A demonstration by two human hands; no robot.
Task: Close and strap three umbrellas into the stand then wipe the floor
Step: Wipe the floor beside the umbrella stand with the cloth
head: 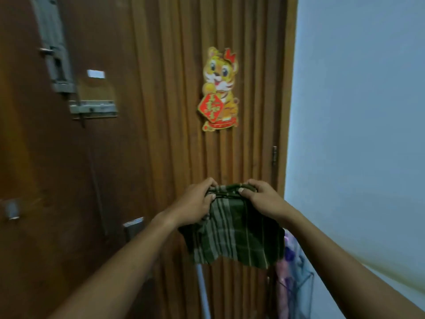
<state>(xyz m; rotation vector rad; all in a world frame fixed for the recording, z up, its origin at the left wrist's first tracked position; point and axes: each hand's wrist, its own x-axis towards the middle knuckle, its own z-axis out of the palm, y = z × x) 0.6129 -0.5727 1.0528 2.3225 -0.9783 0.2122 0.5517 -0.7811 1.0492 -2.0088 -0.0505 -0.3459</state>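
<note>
Gripping green striped cloth [232,236]: left hand [195,203], right hand [259,199].

Low on your right, a thin wire umbrella stand [307,280] shows where the wooden door [161,134] meets the pale blue wall [356,111]. You can see only its rim and a few wires on the wall side. Folded umbrellas [282,286] stand inside it, with pink fabric toward the door side and purple fabric higher up. Their number cannot be told. The stand's base lies below the edge of view.
</note>
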